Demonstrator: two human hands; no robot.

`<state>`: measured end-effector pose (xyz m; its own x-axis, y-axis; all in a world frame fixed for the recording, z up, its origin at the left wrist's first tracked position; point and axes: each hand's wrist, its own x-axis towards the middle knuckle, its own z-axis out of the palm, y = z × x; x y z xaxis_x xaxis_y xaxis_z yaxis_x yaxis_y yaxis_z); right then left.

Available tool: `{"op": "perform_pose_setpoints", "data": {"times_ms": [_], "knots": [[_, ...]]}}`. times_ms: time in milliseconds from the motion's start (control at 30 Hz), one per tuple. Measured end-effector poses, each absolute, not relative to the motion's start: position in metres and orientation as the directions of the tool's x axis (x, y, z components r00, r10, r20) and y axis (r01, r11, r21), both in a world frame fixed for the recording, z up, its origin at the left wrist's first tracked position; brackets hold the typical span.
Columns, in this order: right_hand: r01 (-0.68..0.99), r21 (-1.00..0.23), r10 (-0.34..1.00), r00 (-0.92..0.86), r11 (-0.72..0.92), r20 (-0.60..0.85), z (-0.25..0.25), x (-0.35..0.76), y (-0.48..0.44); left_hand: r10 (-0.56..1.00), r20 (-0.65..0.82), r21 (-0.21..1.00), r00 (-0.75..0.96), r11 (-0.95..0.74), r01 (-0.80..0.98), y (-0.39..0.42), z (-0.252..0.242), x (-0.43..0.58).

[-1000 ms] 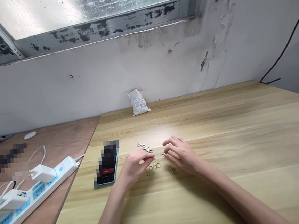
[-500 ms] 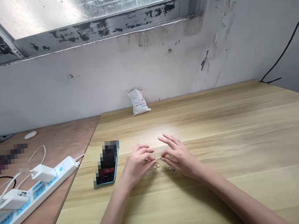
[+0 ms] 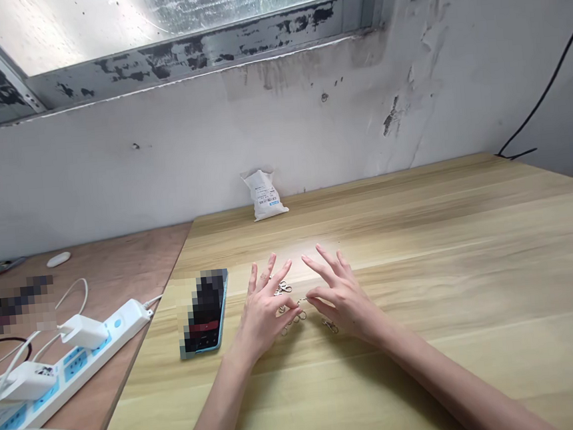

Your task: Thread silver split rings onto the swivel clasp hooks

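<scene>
While the other fingers fan out, the left hand [image 3: 265, 312] and right hand [image 3: 347, 301] each pinch narrowly at small metal parts [image 3: 303, 300], just below the centre of the frame; which part each grips is too small to tell. The step seems to be fine fingertip work where the parts meet, and the next move would call for a steady, light pinch. Loose rings [image 3: 303, 316] lie below them on the table [image 3: 419, 243].

A wooden table [image 3: 432, 269] bears phone [image 3: 205, 312], packet [image 3: 266, 195], rings [image 3: 302, 315], clasps [image 3: 330, 325].
</scene>
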<state>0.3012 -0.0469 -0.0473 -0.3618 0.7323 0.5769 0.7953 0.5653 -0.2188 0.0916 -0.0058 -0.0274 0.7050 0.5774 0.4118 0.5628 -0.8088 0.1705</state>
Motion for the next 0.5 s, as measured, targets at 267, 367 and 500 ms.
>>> {"op": "perform_pose_setpoints", "data": {"times_ms": [267, 367, 500], "knots": [[0.795, -0.171, 0.715, -0.401, 0.582, 0.573, -0.0488, 0.3034, -0.0461, 0.572, 0.424, 0.161, 0.702, -0.81, 0.563, -0.0052, -0.0275, 0.091], [0.794, -0.171, 0.718, -0.406, 0.583, 0.566, -0.0491, 0.304, -0.0459, 0.567, 0.418, 0.161, 0.71, -0.815, 0.556, -0.0052, -0.0283, 0.0909], [0.785, -0.166, 0.708, -0.417, 0.597, 0.57, -0.0487, 0.303, -0.0465, 0.568, 0.409, 0.166, 0.714, -0.816, 0.554, -0.0057, -0.0289, 0.0917]]}}
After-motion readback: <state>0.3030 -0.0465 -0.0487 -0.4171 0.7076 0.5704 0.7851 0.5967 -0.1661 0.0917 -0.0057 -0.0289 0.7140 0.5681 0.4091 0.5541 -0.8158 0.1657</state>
